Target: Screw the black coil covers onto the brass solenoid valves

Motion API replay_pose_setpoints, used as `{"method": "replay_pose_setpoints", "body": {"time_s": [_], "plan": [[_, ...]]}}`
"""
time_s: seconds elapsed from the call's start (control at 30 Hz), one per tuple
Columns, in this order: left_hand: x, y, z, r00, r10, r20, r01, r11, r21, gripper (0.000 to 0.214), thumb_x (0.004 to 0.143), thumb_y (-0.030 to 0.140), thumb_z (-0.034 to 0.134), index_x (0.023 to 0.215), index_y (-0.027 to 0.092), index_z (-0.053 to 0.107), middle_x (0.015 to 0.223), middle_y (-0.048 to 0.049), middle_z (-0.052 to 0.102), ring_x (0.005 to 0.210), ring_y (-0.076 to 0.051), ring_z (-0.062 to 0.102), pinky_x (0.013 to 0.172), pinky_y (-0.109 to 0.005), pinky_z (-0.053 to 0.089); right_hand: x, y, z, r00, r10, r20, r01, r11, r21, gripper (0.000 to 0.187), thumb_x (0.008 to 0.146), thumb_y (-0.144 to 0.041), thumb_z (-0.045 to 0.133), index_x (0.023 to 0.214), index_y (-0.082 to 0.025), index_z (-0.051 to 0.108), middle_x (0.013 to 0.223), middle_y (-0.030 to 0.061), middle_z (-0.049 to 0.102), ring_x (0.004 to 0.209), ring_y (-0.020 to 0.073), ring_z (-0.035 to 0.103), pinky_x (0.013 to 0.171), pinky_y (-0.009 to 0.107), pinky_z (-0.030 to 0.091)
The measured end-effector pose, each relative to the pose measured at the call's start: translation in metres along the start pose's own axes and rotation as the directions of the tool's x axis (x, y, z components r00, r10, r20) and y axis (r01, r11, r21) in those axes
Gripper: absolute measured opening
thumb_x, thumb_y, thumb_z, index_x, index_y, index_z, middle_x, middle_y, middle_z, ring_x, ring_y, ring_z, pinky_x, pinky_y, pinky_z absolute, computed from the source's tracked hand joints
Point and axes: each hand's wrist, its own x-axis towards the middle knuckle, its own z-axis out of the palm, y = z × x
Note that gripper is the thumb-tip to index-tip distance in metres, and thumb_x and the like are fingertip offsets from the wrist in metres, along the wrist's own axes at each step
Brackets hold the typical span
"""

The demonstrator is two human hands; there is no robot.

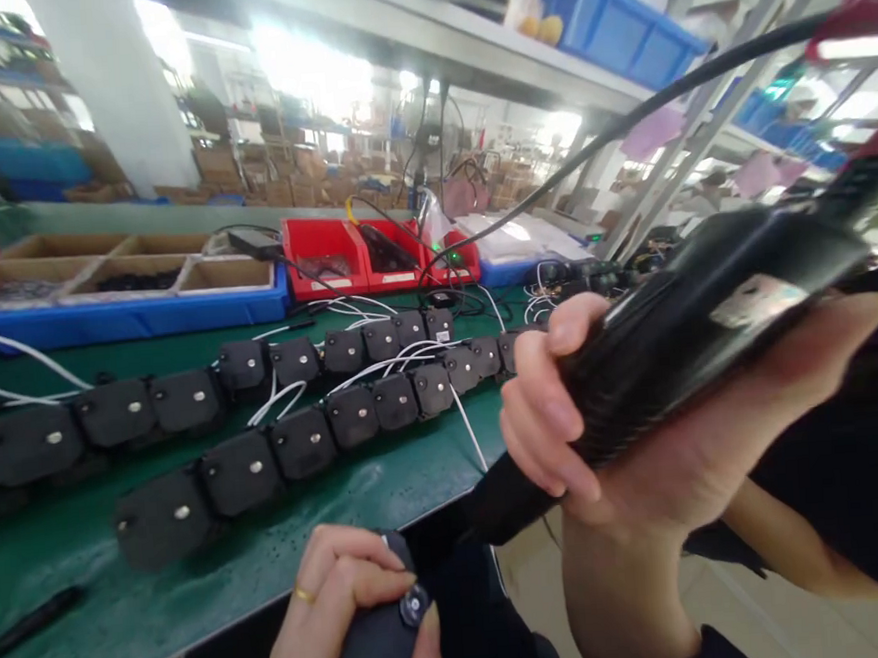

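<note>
Green worktop [250, 543] — brown cartons [218, 168] beyond

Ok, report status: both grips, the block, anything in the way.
Left grip holding black block. Right grip around black tool. No obstruction visible between them.

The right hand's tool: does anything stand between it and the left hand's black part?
Nothing visible stands between the tool and the black part. The left hand grips the part close beside its knob. The tool's tip is lost against dark clothing, so contact cannot be told.
</note>
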Motion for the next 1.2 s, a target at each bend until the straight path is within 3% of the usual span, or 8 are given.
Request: {"method": "replay_pose_setpoints", "body": {"time_s": [0.07,0.23,0.3,0.43,0.53,0.7,0.97,1.2], "plan": [[0.012,0.003,0.002,0.999,-0.01,-0.031,0.01,1.0,-0.011,0.018,0.08,0.009,0.061,0.086,0.024,0.052,0.085,-0.0012,0.057,0.076,-0.015,0.061,0.065,-0.027,0.05,0.01,-0.008,0.006,0.997,-0.077,-0.023,0.077,0.997,0.028,0.071,0.084,-0.086,0.032,0.074,-0.021,0.061,0.049,-0.0049,0.043,0.028,0.0045,0.033,0.028,0.016,0.027],[0.029,-0.012,0.02,0.986,-0.076,-0.148,0.068,0.996,-0.056,0.014,0.082,0.013,0.061,0.082,0.024,0.053,0.084,-0.0005,0.058,0.076,-0.015,0.06,0.068,-0.028,0.05,0.03,-0.012,0.02,0.988,-0.133,-0.074,0.138,0.988,0.07,0.102,0.083,-0.077,-0.021,0.066,-0.018,0.061,0.042,-0.0029,0.041,0.027,0.0043,0.039,0.032,0.014,0.02],[0.031,-0.023,0.029,0.987,-0.08,-0.137,0.074,0.996,-0.051,0.014,0.081,0.013,0.063,0.082,0.024,0.054,0.085,-0.0006,0.059,0.076,-0.016,0.061,0.066,-0.028,0.05,0.033,-0.008,0.023,0.994,-0.098,-0.051,0.102,0.991,0.082,0.096,0.082,-0.082,-0.013,0.066,-0.022,0.059,0.042,-0.0017,0.042,0.027,0.0061,0.039,0.028,0.015,0.022],[0.027,-0.036,0.04,0.991,-0.082,-0.11,0.08,0.996,-0.03,0.015,0.081,0.013,0.062,0.082,0.024,0.052,0.085,-0.0006,0.058,0.076,-0.016,0.061,0.066,-0.028,0.049,0.035,0.006,0.022,0.998,-0.037,0.054,0.031,0.994,0.108,0.074,0.081,-0.089,0.021,0.071,-0.026,0.058,0.044,-0.0036,0.041,0.028,0.0071,0.034,0.026,0.018,0.026],[0.025,-0.039,0.042,0.993,-0.073,-0.096,0.072,0.997,-0.022,0.015,0.082,0.014,0.062,0.082,0.024,0.051,0.086,-0.0004,0.057,0.077,-0.015,0.06,0.066,-0.027,0.047,0.036,0.016,0.021,0.995,-0.038,0.089,0.03,0.995,0.091,0.07,0.082,-0.088,0.028,0.072,-0.025,0.057,0.045,-0.0037,0.042,0.03,0.008,0.036,0.028,0.019,0.03],[0.026,-0.04,0.042,0.995,-0.066,-0.074,0.065,0.998,-0.022,0.015,0.081,0.014,0.062,0.081,0.024,0.051,0.086,-0.0007,0.057,0.077,-0.016,0.06,0.065,-0.027,0.046,0.036,0.021,0.019,0.994,-0.01,0.104,0.004,0.998,0.059,0.081,0.082,-0.091,0.014,0.075,-0.022,0.057,0.046,-0.0034,0.043,0.034,0.008,0.039,0.032,0.017,0.032],[0.028,-0.039,0.044,0.993,-0.081,-0.082,0.078,0.996,-0.036,0.016,0.08,0.013,0.063,0.083,0.024,0.05,0.087,-0.0006,0.058,0.079,-0.016,0.06,0.067,-0.028,0.047,0.037,0.024,0.021,0.997,0.07,0.04,-0.07,0.997,0.009,0.083,0.078,-0.093,0.008,0.072,-0.024,0.054,0.045,-0.0031,0.041,0.033,0.0083,0.039,0.032,0.019,0.031],[0.027,-0.039,0.044,0.993,-0.089,-0.074,0.087,0.996,-0.038,0.016,0.081,0.013,0.062,0.082,0.024,0.049,0.088,-0.0006,0.057,0.079,-0.016,0.06,0.067,-0.028,0.046,0.04,0.027,0.022,0.994,0.095,0.063,-0.096,0.995,0.016,0.083,0.074,-0.094,0.005,0.07,-0.028,0.055,0.045,-0.0038,0.04,0.032,0.0079,0.038,0.031,0.02,0.028]]}}
